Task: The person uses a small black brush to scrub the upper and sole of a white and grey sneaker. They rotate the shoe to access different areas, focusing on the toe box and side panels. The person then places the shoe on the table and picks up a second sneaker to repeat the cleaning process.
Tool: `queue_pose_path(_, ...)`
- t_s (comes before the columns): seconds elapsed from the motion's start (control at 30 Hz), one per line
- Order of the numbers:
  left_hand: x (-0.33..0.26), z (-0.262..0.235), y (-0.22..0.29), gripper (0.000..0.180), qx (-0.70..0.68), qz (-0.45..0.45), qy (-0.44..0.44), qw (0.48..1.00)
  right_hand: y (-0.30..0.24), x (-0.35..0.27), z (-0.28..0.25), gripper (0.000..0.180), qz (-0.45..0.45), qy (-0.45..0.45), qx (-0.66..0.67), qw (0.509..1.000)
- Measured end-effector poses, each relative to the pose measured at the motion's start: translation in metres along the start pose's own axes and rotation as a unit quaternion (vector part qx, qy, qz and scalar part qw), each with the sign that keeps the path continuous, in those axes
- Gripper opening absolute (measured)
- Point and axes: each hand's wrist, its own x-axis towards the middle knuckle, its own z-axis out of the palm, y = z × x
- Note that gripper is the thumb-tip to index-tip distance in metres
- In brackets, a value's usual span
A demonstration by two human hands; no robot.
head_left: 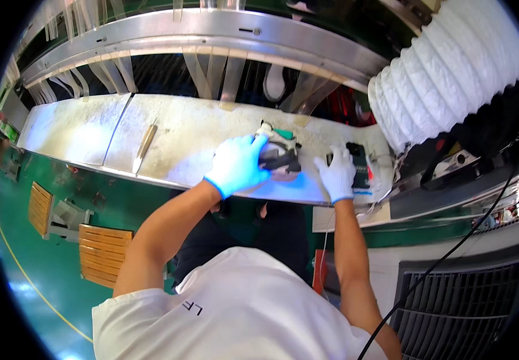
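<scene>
The left hand (237,165), in a blue glove, was wrapped tight around a small dark and green tool (280,151) at the near edge of the worn bench (181,132). The tool looked hard and a bit heavy, best held around its dark middle. Just beside it, the right hand (337,174), in a white glove, pressed flat and open on a dark block (358,162). Farther left lay a knife (144,147). A big white hose (451,72) hung past the far right corner.

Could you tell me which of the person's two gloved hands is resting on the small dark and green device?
The left hand, in the blue glove, grips the device. The right hand, in a white glove, lies on a separate black object beside it.
</scene>
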Motion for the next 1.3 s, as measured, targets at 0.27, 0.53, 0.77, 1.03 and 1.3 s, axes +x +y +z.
queue_pose_path(0.27, -0.051, 0.010, -0.044, 0.102, -0.102, 0.159, 0.094, 0.978, -0.131, -0.058, -0.028, 0.062, 0.210, -0.232, 0.699, 0.643)
queue_pose_path(0.53, -0.045, 0.026, -0.078, 0.103, -0.134, -0.090, 0.103, 0.981, -0.131, -0.023, -0.060, 0.037, 0.320, -0.087, 0.774, 0.539)
queue_pose_path(0.77, -0.041, 0.043, -0.078, 0.080, -0.058, -0.001, 0.053, 0.997, -0.172, 0.146, -0.186, 0.041, -0.021, 0.335, 0.541, 0.771)
queue_pose_path(1.03, -0.047, 0.033, -0.088, 0.069, -0.055, -0.026, 0.060, 0.996, -0.217, 0.418, -0.257, 0.052, -0.023, 0.384, 0.251, 0.888)
queue_pose_path(1.3, -0.043, 0.037, -0.088, 0.064, -0.061, -0.013, 0.066, 0.996, -0.167, 0.516, -0.208, 0.094, -0.106, 0.314, -0.002, 0.943)
